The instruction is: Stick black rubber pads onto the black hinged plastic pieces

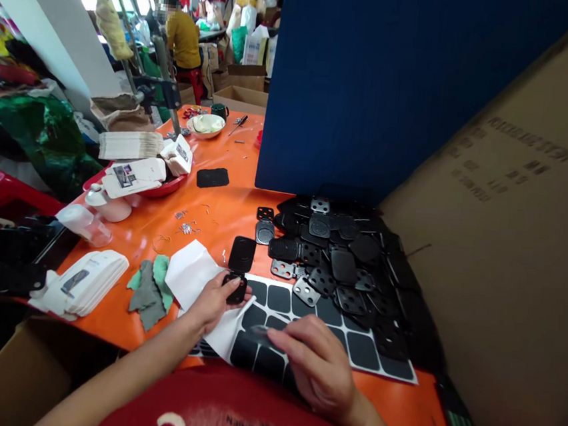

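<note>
The small black rounded-square plastic plate point(235, 290) sits at the near edge of the orange counter point(224, 207), pinched between the thumb and fingers of the left hand point(212, 300). Just beside it, the right hand point(319, 367) presses its fingertips together on the edge of a thin dark adhesive pad point(258, 331), which lies partly lifted over the white backing sheet point(224, 338).

The pad looks limp and tacky. I judge that it could fold onto itself or catch a finger, and the loose, curling corner of the sheet could ride up with it. The plate is smooth and slight, so a skewed grip might let it twist.

The remaining pads on the sheet are matte, flat and round-cornered. Beyond lies a heap of black and grey perforated plates point(339, 265), hard and glossy in places. To the left lies a crumpled green-grey cloth point(148, 290), soft and frayed.
</note>
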A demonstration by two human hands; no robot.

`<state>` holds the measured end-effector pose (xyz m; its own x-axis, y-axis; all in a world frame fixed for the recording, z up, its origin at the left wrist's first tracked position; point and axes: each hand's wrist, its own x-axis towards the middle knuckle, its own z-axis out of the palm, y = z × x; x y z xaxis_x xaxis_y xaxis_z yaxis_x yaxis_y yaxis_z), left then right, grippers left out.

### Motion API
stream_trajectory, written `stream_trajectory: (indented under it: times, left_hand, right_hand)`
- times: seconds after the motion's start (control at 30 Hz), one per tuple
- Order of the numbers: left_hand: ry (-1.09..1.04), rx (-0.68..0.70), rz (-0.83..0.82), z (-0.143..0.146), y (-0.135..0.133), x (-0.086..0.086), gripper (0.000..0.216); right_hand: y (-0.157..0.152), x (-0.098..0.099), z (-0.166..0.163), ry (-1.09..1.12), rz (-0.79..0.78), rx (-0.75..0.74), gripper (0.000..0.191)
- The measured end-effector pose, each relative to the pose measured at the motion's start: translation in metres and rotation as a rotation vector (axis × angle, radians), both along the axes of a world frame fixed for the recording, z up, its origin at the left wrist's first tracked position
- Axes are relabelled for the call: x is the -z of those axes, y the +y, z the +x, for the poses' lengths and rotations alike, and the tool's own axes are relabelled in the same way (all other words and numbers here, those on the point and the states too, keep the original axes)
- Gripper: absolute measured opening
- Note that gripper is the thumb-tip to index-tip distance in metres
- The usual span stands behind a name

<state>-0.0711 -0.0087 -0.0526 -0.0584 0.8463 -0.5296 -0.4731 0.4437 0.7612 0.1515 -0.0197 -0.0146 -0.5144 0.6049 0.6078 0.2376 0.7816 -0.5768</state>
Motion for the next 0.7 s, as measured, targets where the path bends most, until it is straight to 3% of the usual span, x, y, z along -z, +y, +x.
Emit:
stream_trajectory:
  times: [0.07,0.17,0.23,0.3,0.37,0.43,0.5,0.53,0.6,0.67,0.7]
  left_hand:
    - [-0.031,-0.018,0.011,0.007,-0.005,-0.004,0.035]
    - [-0.197,-0.008,0.023,0.023,-0.012,-0.007,0.039]
    - [-0.316,0.022,-0.001,0.03,-0.015,-0.009,0.044]
    - [-0.349,0.032,0.007,0.028,-0.016,-0.018,0.042]
    - [-0.245,0.015,0.102,0.016,-0.014,-0.04,0.033]
    - [-0.096,-0.02,0.242,0.0,-0.014,-0.071,0.026]
    - [-0.093,-0.032,0.324,-0.011,-0.016,-0.1,0.024]
    - [-0.149,0.033,0.31,-0.013,-0.018,-0.108,0.023]
    - [-0.278,0.267,0.191,-0.01,-0.023,-0.109,0.023]
    - [-0.309,0.45,0.051,-0.001,-0.025,-0.088,0.023]
    - [-0.278,0.453,0.005,0.005,-0.025,-0.071,0.022]
  right_hand:
    - [-0.002,0.001,0.0,0.111,-0.216,0.127,0.042]
    - [0.0,0.009,-0.013,0.326,-0.705,0.313,0.021]
    - [0.002,0.014,-0.024,0.511,-1.033,0.314,0.021]
    - [0.005,0.015,-0.031,0.676,-1.242,0.246,0.027]
    - [0.008,0.009,-0.029,0.767,-1.293,0.226,0.027]
    - [0.011,0.0,-0.021,0.793,-1.226,0.254,0.025]
    - [0.014,-0.01,-0.012,0.782,-1.132,0.282,0.023]
    - [0.015,-0.015,-0.008,0.773,-1.099,0.284,0.021]
    - [0.018,-0.022,-0.005,0.79,-1.055,0.272,0.018]
    - [0.02,-0.026,-0.008,0.829,-1.02,0.255,0.016]
    - [0.02,-0.026,-0.01,0.836,-1.009,0.253,0.017]
